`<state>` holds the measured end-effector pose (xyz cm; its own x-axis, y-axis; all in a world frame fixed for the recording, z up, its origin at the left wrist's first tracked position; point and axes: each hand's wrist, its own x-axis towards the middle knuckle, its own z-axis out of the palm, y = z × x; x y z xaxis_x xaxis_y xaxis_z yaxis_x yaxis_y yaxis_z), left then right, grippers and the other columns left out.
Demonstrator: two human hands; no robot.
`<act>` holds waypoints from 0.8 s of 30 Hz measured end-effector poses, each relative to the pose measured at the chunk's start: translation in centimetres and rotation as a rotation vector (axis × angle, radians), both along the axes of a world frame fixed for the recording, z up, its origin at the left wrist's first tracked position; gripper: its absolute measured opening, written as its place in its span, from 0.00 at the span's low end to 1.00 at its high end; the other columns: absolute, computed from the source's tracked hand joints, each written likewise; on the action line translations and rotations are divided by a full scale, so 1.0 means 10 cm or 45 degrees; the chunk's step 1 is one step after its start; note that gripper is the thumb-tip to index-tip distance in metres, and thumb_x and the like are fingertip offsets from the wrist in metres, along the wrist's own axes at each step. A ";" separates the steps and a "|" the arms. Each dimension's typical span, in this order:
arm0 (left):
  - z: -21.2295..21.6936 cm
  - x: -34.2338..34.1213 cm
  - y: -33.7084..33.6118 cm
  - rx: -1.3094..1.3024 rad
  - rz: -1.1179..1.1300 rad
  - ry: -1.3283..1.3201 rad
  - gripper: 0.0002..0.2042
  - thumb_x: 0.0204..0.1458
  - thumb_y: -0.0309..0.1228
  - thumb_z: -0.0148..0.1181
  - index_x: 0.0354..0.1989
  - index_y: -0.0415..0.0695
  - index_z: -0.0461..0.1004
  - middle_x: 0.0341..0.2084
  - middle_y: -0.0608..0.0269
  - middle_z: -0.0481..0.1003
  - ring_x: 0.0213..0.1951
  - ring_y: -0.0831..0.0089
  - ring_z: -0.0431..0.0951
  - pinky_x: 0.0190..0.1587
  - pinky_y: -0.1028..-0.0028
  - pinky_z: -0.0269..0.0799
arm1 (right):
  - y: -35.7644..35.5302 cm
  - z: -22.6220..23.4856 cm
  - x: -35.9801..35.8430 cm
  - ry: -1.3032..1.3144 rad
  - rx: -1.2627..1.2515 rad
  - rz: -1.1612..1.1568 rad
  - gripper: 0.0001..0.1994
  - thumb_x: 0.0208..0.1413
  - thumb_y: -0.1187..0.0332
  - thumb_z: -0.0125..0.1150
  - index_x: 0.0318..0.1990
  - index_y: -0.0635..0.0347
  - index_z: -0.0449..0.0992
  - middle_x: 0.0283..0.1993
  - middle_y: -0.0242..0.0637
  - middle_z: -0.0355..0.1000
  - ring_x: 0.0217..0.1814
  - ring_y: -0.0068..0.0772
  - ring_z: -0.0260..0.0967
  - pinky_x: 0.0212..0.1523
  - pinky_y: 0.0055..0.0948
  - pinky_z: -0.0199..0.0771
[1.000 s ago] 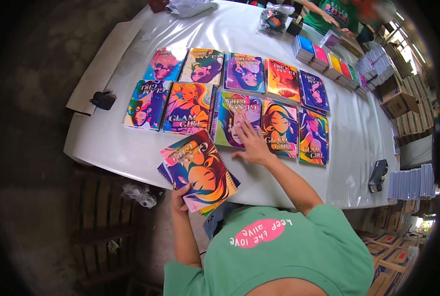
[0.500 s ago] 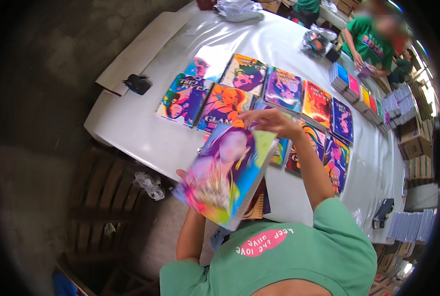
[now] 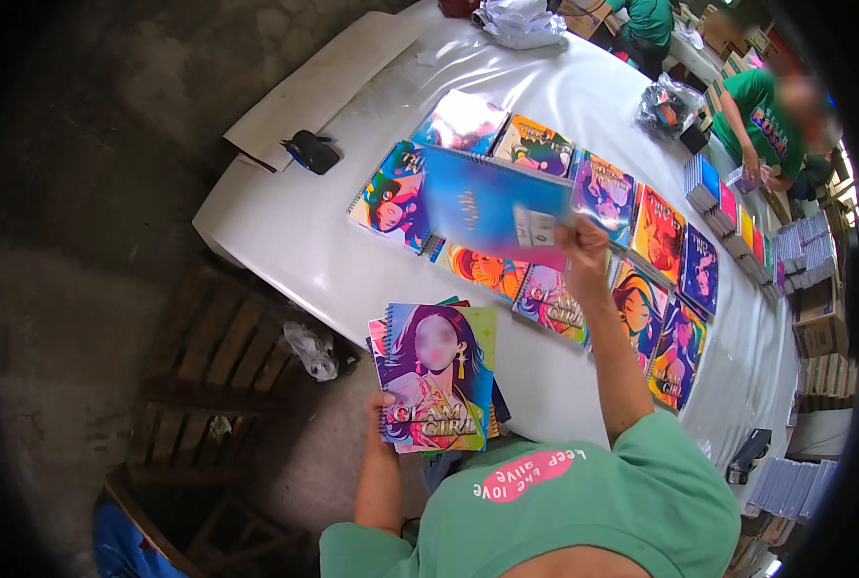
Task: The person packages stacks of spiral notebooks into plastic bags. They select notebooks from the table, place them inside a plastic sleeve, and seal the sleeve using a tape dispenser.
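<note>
My left hand [image 3: 381, 412] grips a small pile of spiral notebooks [image 3: 436, 376] by its left edge, in front of my body. The top cover shows a figure with long purple hair and bright clothes; other notebooks peek out beneath it. Out over the table, my right hand [image 3: 585, 243] is closed on the right end of a blue notebook [image 3: 463, 207] with a white label, blurred by motion. That notebook hangs above the rows of notebooks and hides some of them. Beneath it lie an orange notebook [image 3: 487, 272] and a pink-and-green one [image 3: 552, 297].
Colourful notebooks such as the red one [image 3: 659, 234] lie in rows on the white-covered table [image 3: 285, 231]. A black object [image 3: 311, 151] sits near the left edge by cardboard. Across the table, a person in green [image 3: 752, 116] handles items beside notebook stacks [image 3: 704, 183]. A wooden chair [image 3: 198, 376] stands at left.
The pile in my left hand has gone from tilted and blurred to nearly upright and steady. My right hand has moved outward and right, now holding the blue notebook over the rows.
</note>
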<state>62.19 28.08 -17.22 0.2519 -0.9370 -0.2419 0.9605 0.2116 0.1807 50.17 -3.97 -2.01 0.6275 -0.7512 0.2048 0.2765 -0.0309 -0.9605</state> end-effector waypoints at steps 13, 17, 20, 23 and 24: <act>0.12 0.14 -0.25 0.185 0.213 -0.026 0.21 0.32 0.27 0.52 0.39 0.29 0.72 0.32 0.46 0.77 0.29 0.55 0.80 0.36 0.62 0.79 | -0.14 -0.60 1.76 0.591 -1.038 0.406 0.19 0.49 0.77 0.49 0.51 0.56 0.72 0.48 0.41 0.73 0.58 0.46 0.64 0.57 0.37 0.64; 0.05 0.35 -0.01 0.304 0.323 -0.136 0.22 0.32 0.25 0.52 0.42 0.30 0.71 0.34 0.48 0.78 0.30 0.57 0.80 0.37 0.62 0.79 | 0.10 -1.24 1.93 0.841 -1.598 0.052 0.21 0.46 0.75 0.50 0.52 0.60 0.69 0.48 0.44 0.71 0.49 0.46 0.69 0.50 0.39 0.69; -0.04 0.49 0.18 0.340 0.327 -0.215 0.25 0.35 0.27 0.53 0.47 0.32 0.68 0.37 0.49 0.77 0.35 0.57 0.79 0.41 0.60 0.77 | 0.11 -0.83 1.76 0.805 -1.363 0.181 0.20 0.46 0.75 0.50 0.50 0.62 0.69 0.49 0.44 0.71 0.46 0.44 0.72 0.46 0.40 0.72; -0.11 0.58 0.06 0.200 0.338 -0.117 0.30 0.38 0.33 0.56 0.55 0.36 0.63 0.46 0.48 0.72 0.45 0.56 0.75 0.48 0.57 0.73 | 0.31 -0.13 1.42 0.505 -1.401 0.031 0.19 0.45 0.78 0.51 0.48 0.59 0.72 0.45 0.38 0.75 0.41 0.36 0.75 0.35 0.33 0.77; 0.03 0.56 -0.19 0.228 0.457 -0.089 0.33 0.39 0.36 0.57 0.57 0.38 0.61 0.49 0.48 0.70 0.48 0.56 0.73 0.50 0.56 0.71 | 0.45 0.02 1.26 0.344 -1.453 0.048 0.18 0.45 0.78 0.52 0.46 0.59 0.73 0.45 0.37 0.75 0.42 0.34 0.75 0.36 0.31 0.76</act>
<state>67.80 26.17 -16.91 0.5773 -0.7311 -0.3637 0.8152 0.4907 0.3075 62.74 0.48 -1.77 0.7717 -0.1984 0.6043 0.0868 -0.9084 -0.4091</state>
